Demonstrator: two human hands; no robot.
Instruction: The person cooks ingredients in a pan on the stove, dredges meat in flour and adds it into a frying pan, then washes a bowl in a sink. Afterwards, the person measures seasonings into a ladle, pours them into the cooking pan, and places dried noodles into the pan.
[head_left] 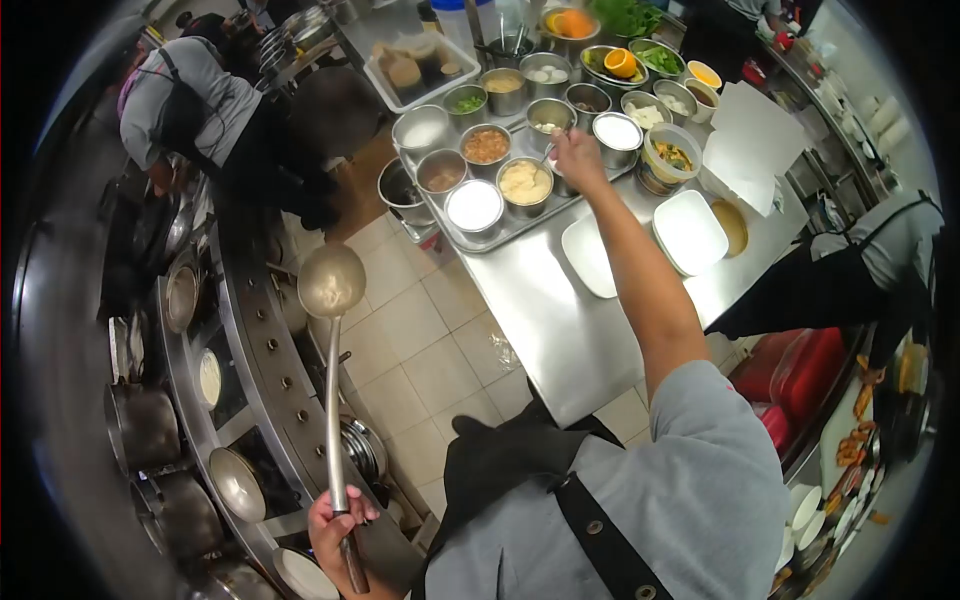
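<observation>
My left hand is closed around the dark grip of a long metal ladle. The ladle's bowl points away from me above the tiled floor and has a little whitish residue in it. Stretched out over the steel table, my right hand pinches the thin handle of a spoon. The spoon's lower end is at a metal container of pale yellow paste; how deep it sits is hard to see. Beside it are containers of white powder and chopped orange-brown bits.
The steel table bears square white dishes, several ingredient containers and a foam box. On my left runs a stove with pans and pots. One person stands at the far left, another at the right.
</observation>
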